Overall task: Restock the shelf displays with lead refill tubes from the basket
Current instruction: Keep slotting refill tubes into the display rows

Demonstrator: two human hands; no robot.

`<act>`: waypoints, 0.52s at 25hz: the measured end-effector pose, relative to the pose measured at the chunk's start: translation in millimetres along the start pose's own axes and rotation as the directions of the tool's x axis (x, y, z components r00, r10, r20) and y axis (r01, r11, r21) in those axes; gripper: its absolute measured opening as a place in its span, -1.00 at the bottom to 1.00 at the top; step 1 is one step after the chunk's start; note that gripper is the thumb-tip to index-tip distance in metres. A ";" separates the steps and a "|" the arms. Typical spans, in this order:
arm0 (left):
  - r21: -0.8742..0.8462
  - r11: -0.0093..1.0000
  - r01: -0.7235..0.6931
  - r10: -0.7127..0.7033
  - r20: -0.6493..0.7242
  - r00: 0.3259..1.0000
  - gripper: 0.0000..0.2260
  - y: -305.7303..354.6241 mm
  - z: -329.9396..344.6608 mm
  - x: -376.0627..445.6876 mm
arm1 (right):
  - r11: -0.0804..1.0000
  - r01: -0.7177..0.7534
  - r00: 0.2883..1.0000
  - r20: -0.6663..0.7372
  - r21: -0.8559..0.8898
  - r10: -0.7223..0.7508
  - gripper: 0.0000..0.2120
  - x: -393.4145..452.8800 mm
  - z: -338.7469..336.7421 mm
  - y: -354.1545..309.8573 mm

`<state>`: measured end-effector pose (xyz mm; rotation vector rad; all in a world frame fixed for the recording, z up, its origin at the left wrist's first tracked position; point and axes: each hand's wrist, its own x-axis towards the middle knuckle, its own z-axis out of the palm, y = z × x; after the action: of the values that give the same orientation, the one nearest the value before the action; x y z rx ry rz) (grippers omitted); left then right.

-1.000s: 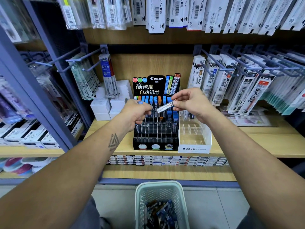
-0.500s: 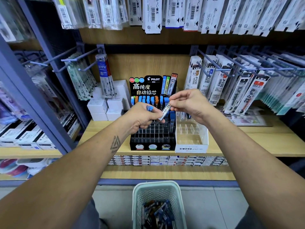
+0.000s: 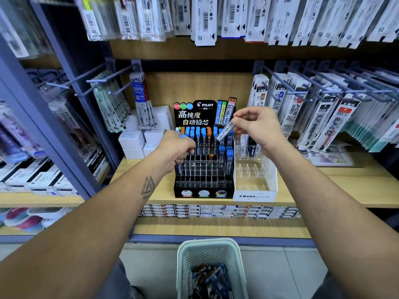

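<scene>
A black Pilot display rack stands on the wooden shelf, its back rows holding upright blue- and orange-capped lead tubes. My right hand pinches one clear lead refill tube by its upper end; the tube slants down-left above the rack's back rows. My left hand is curled in front of the rack's left side and grips a few tubes; a blue cap pokes out at the thumb. The pale green basket on the floor below holds several more tubes.
A clear Mono display tray with dividers stands right of the rack. White boxes are stacked to its left. Metal hooks with hanging refill packs jut out on both sides and above. Flat boxes line the lower shelf.
My right hand has lifted the tube up and to the right, away from my left hand. My left hand has sunk a little in front of the rack.
</scene>
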<state>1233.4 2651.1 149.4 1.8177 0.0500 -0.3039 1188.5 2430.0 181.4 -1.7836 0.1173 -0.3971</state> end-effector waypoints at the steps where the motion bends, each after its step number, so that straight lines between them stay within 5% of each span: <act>1: 0.019 1.000 -0.012 0.012 0.035 0.999 -0.94 -0.2 0.9 -3.1 | 1.000 -0.012 0.999 -0.030 0.014 0.013 -0.89 1.2 -2.0 -0.5; 7: 0.218 0.972 -0.090 0.050 0.183 0.982 -0.77 -0.7 19.5 -14.2 | 0.998 -0.039 0.997 -0.062 -0.043 0.036 -0.89 1.0 -14.9 6.1; 13: 0.214 0.971 -0.107 0.061 0.209 0.976 -0.70 -0.3 37.6 -12.3 | 0.977 0.002 0.979 -0.200 -0.212 -0.046 -0.90 15.2 -30.0 18.3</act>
<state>1214.7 2616.9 143.1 1.9970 -0.2112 -0.4465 1195.2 2393.2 172.8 -1.9513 0.2922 -0.6040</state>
